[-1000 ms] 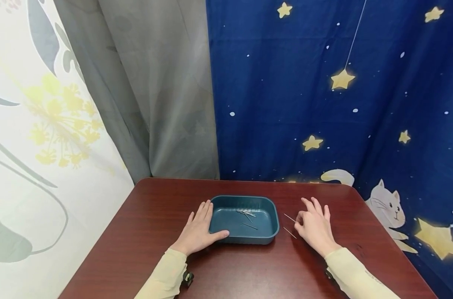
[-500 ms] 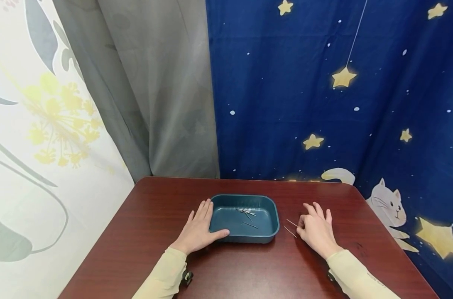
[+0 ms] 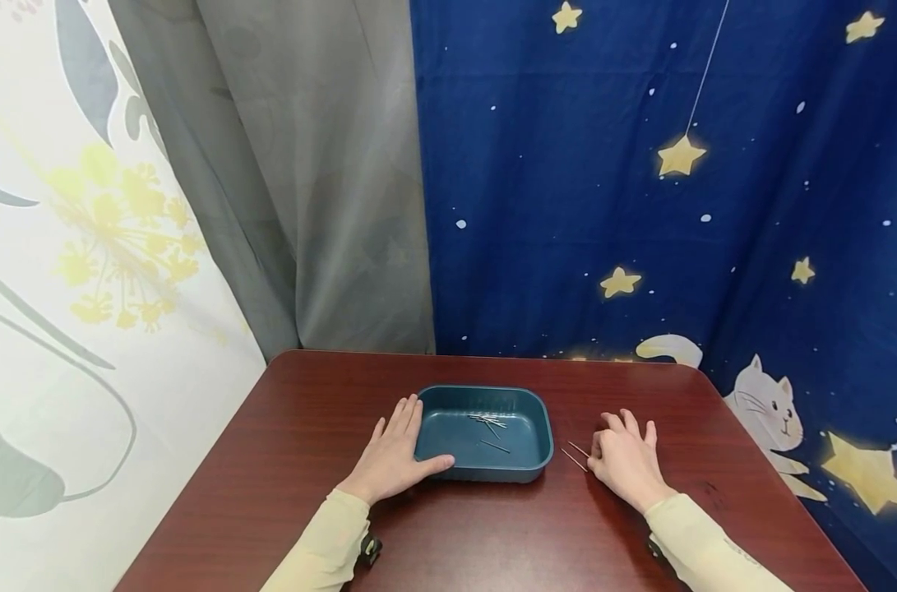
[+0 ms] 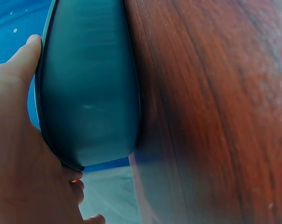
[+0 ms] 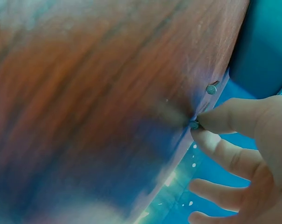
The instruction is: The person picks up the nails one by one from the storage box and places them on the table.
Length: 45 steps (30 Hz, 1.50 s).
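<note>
One nail [image 5: 194, 125] sat clamped head-end in the right hand [image 3: 627, 462]; the left hand [image 3: 389, 466], straight-fingered, presumably steadied the teal tray [image 3: 496, 474].

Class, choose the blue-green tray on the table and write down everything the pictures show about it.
The blue-green tray is a shallow, open-topped rectangle with rounded corners, a thin rim and smooth walls; it looks like plastic. It sits upright on the reddish-brown table, between the person's hands. The left hand touches its left end, thumb at the near rim. Inside lie a loose cluster of thin metal nails and a separate nail nearer the person.
</note>
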Motion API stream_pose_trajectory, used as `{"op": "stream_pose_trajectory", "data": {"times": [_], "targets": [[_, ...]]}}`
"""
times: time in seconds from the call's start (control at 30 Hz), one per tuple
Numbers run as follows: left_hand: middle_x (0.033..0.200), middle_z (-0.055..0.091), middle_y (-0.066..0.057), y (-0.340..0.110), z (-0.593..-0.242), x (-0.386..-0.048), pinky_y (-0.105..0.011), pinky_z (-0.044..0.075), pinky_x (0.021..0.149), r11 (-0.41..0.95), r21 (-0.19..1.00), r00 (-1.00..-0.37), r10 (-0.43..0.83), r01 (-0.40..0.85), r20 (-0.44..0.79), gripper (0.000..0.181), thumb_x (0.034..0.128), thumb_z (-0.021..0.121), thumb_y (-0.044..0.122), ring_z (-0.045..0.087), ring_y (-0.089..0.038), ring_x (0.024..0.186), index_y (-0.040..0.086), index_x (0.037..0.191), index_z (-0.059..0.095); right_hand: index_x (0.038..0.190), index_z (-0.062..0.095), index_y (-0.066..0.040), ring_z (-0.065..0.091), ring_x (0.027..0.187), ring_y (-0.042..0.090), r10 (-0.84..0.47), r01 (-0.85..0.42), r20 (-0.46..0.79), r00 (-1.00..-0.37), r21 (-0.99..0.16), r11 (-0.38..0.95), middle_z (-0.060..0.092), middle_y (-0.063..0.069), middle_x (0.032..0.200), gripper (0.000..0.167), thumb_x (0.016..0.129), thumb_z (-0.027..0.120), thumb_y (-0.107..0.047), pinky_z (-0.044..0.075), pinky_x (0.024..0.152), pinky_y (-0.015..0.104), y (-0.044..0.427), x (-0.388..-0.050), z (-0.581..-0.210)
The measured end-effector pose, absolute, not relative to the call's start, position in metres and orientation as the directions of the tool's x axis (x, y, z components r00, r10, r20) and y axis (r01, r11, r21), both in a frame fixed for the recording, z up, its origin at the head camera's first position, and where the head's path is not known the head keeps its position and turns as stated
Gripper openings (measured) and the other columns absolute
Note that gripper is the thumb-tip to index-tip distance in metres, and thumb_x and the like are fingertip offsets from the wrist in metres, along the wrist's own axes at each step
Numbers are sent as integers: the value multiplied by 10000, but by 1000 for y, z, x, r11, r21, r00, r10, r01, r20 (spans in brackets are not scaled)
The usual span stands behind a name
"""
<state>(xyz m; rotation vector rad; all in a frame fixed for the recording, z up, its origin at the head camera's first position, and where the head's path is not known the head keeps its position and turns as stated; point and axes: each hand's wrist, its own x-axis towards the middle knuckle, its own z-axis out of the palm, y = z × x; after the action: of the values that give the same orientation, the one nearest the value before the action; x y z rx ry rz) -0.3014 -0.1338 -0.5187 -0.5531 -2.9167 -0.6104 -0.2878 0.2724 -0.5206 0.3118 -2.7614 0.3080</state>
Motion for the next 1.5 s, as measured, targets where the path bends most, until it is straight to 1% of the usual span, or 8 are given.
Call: {"op": "stream_pose_trajectory", "data": {"times": [0.27, 0.57, 0.7, 0.93, 1.2, 1.37, 1.5], "targets": [[1683, 87, -54, -134, -518, -302, -616, 158, 1166, 856, 356, -926, 331, 375, 180, 1151, 825, 545, 809, 81, -268, 1539, 58, 1612, 167, 564, 553, -270, 359, 1319, 471, -169, -238, 336, -926, -174, 956, 596, 218, 1298, 333, 741, 801, -134, 87, 1011, 802, 272, -287, -519], [1682, 88, -54, -134, -518, -303, -620, 156, 1164, 851, 367, -927, 331, 374, 177, 1142, 830, 558, 795, 82, -270, 1539, 58, 1611, 170, 573, 552, -281, 365, 1311, 454, -170, -236, 326, -930, -174, 956, 597, 221, 1296, 336, 740, 812, -150, 87, 1002, 809, 272, -286, -520], [1683, 84, -48, -134, -518, -303, -617, 151, 1167, 853, 366, -928, 330, 372, 174, 1145, 828, 549, 804, 71, -257, 1541, 63, 1613, 168, 574, 553, -286, 377, 1297, 447, -169, -237, 332, -928, -179, 955, 603, 223, 1283, 334, 729, 816, -149, 93, 996, 810, 272, -286, -518], [1682, 95, -59, -134, -519, -302, -618, 158, 1165, 853, 367, -928, 329, 372, 176, 1140, 831, 568, 787, 88, -277, 1538, 57, 1611, 170, 591, 550, -289, 390, 1286, 436, -162, -235, 339, -927, -189, 954, 602, 220, 1284, 328, 732, 816, -160, 100, 996, 808, 273, -287, -518], [1682, 91, -62, -134, -519, -302, -612, 150, 1169, 850, 374, -929, 329, 370, 171, 1139, 833, 569, 784, 78, -269, 1539, 50, 1609, 174, 612, 556, -275, 408, 1286, 428, -159, -234, 340, -927, -190, 953, 600, 209, 1291, 302, 753, 792, -151, 163, 986, 785, 271, -289, -512], [1682, 93, -61, -134, -520, -303, -612, 154, 1167, 851, 370, -927, 330, 374, 178, 1141, 831, 562, 792, 79, -266, 1539, 54, 1610, 174, 622, 570, -270, 418, 1265, 430, -157, -235, 349, -924, -194, 953, 599, 220, 1285, 275, 756, 784, -161, 261, 988, 721, 267, -292, -503], [1682, 90, -56, -134, -520, -303, -611, 151, 1168, 851, 368, -927, 331, 375, 178, 1150, 825, 544, 811, 79, -262, 1540, 60, 1611, 172, 669, 624, -247, 429, 1257, 442, -153, -238, 361, -920, -205, 949, 594, 234, 1291, 198, 760, 782, -171, 320, 989, 686, 265, -297, -498]]}}
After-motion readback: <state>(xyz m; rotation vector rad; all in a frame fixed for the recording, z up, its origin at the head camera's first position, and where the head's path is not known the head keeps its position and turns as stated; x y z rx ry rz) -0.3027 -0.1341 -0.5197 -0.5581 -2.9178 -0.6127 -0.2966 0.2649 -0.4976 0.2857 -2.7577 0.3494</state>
